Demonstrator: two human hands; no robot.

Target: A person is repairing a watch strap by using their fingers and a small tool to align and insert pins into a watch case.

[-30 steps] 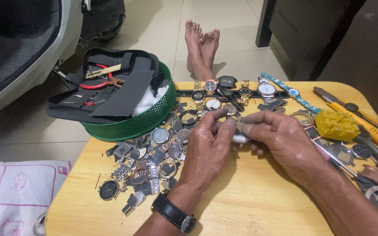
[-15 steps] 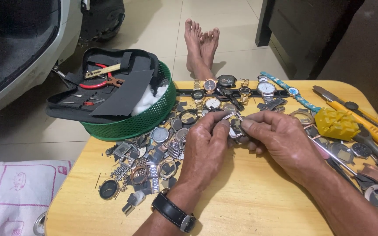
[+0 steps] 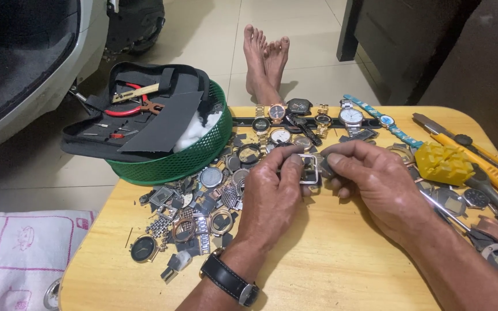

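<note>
A square silver watch case (image 3: 308,168) is pinched between both hands above the middle of a yellow wooden table (image 3: 329,270). The left hand (image 3: 272,196), with a black-strapped wristwatch (image 3: 230,280) on its wrist, grips the case's left edge between thumb and fingertips. The right hand (image 3: 376,178) closes on the right edge, thumb and forefinger pressed against a small dark part there; what that part is cannot be told.

Just left of the hands lies a heap of watch parts (image 3: 194,213): bare cases, dials, gold bezels and loose bracelet links. Beyond the hands, toward the table's far edge, a row of whole watches (image 3: 295,118) is spread out, among them a silver one on a light blue strap (image 3: 376,118).

A round green plastic basket (image 3: 174,161) stands at the table's far left corner, bearing an open black tool pouch (image 3: 145,115) with red-handled pliers (image 3: 128,106) and a white cloth (image 3: 203,129).

To the right of the hands sit a yellow block-shaped holder (image 3: 444,163), a yellow utility knife (image 3: 485,164) and further metal tools.

Past the table, a person's bare feet (image 3: 265,57) rest on the pale tiled floor (image 3: 214,34). A white patterned cushion (image 3: 21,253) lies at lower left.
</note>
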